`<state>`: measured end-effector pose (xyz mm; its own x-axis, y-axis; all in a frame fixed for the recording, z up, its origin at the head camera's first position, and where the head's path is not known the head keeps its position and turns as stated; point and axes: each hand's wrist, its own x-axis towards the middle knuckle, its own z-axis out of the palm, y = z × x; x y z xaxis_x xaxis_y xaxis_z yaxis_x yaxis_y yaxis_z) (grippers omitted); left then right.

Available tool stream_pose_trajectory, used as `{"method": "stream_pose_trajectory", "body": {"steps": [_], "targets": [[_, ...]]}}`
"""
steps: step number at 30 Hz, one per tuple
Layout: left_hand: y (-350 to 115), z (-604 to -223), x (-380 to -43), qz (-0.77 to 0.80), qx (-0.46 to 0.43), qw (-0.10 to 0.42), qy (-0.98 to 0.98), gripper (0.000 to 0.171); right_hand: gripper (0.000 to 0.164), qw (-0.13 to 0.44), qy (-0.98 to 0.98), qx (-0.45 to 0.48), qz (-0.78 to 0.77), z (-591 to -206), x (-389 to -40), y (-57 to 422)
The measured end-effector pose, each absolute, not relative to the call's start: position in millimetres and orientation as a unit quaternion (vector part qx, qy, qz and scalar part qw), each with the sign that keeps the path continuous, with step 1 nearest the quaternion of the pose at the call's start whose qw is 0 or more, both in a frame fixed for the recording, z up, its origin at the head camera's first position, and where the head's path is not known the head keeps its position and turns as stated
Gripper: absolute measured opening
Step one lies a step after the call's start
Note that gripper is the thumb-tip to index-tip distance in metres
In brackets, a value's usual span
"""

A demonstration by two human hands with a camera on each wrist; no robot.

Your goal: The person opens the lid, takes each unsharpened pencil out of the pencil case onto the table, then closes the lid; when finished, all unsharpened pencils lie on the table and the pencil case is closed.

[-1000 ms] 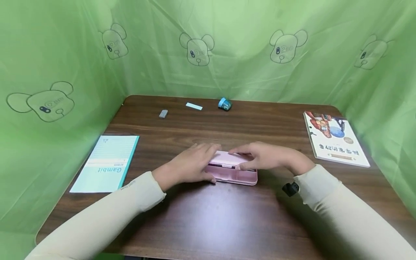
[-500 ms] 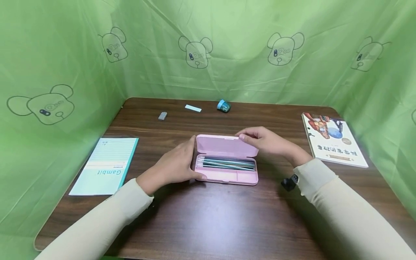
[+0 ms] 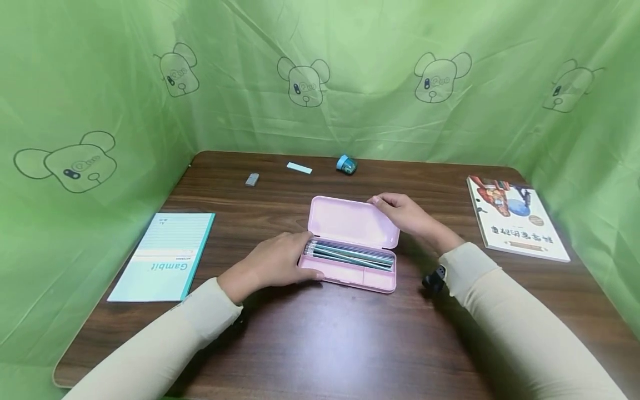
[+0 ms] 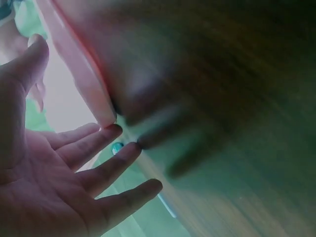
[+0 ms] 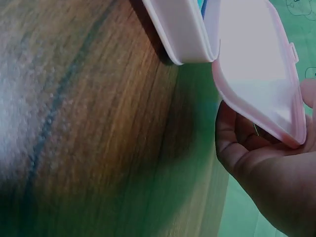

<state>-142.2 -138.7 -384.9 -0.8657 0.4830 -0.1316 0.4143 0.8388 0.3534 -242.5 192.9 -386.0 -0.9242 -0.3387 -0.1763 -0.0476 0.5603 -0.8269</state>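
A pink pencil case (image 3: 345, 273) lies on the brown table with its lid (image 3: 352, 222) swung up and back. Several pencils (image 3: 350, 255) lie side by side in its rear compartment; the two front compartments hold nothing visible. My left hand (image 3: 280, 260) is at the case's left end, thumb by the front edge and fingers at the back corner. In the left wrist view its fingers (image 4: 106, 170) are spread and fairly straight, tips touching the case's end. My right hand (image 3: 402, 214) pinches the lid's far right corner, thumb inside and fingers (image 5: 232, 138) behind it.
A notebook (image 3: 162, 255) lies at the left and a picture-covered book (image 3: 517, 219) at the right. Toward the back edge are a grey eraser (image 3: 252, 180), a pale blue strip (image 3: 299, 168) and a blue pencil sharpener (image 3: 346, 165). Green curtains (image 3: 370, 122) surround the table.
The lid, only slightly raised one second ago, has swung up and back, uncovering the pencils. My right hand moved back with it; my left hand shifted to the case's left end.
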Motion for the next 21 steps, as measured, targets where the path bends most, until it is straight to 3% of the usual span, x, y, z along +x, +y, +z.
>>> {"method": "stream_pose_trajectory", "body": {"steps": [5,11,13,15,21], "targets": [[-138.9,-384.8,-146.4,0.178,0.241,0.106,0.948,0.08,0.052,0.114,0.868,-0.114,-0.47,-379.5,-235.9,197.1],[-136.0,-382.6,-149.3,0.191,0.24,0.11,0.946,0.075,0.037,-0.091,0.894,-0.138,-0.416,-359.1,-213.0,198.0],[-134.3,-381.4,-149.5,0.189,0.237,0.111,0.946,0.074,0.029,-0.115,0.901,-0.164,-0.386,-354.0,-202.2,196.6],[-132.5,-379.9,-149.6,0.182,0.231,0.114,0.949,0.074,0.025,-0.093,0.907,-0.199,-0.36,-352.5,-191.1,193.8],[-126.0,-372.7,-148.2,0.158,0.217,0.139,0.953,0.075,0.028,0.049,0.915,-0.302,-0.263,-366.7,-166.9,179.0]]}}
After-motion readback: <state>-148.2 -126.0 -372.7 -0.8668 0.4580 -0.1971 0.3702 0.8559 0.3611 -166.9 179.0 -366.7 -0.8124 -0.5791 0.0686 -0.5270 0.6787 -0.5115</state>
